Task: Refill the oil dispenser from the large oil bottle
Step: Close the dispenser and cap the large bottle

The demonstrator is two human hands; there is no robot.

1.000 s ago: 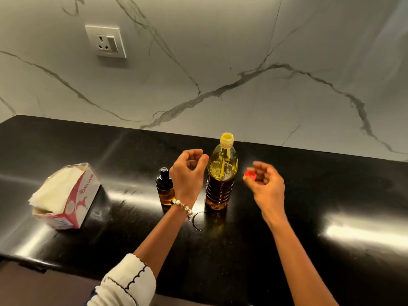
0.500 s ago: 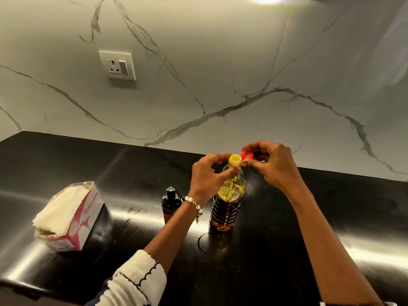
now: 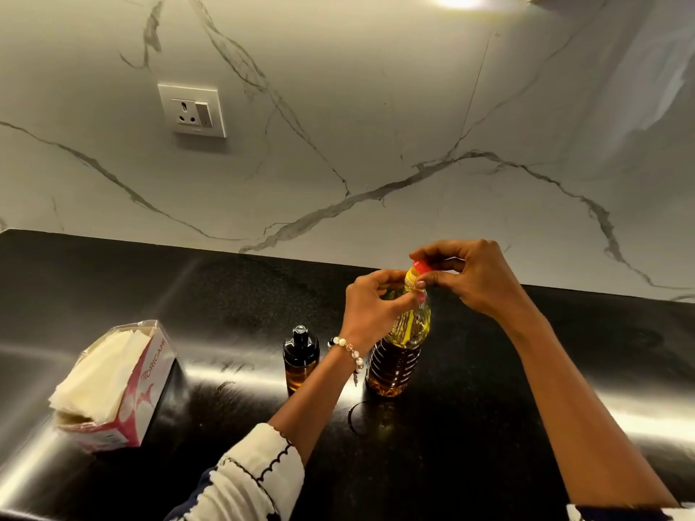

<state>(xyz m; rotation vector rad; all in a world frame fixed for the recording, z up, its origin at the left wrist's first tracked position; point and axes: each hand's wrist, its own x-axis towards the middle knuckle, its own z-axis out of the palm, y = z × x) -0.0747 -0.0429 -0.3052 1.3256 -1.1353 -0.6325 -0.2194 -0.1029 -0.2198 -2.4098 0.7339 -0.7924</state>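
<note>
On oil bottle (image 3: 395, 364): both hands (image 3: 477, 276)

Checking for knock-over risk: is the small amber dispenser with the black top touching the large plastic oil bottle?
Apart. The head view shows a strip of black countertop between the small amber dispenser and the large plastic oil bottle, with the left wrist crossing it.

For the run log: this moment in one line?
left hand grips oil bottle neck | right hand pinches red cap at mouth | dispenser capped
</note>
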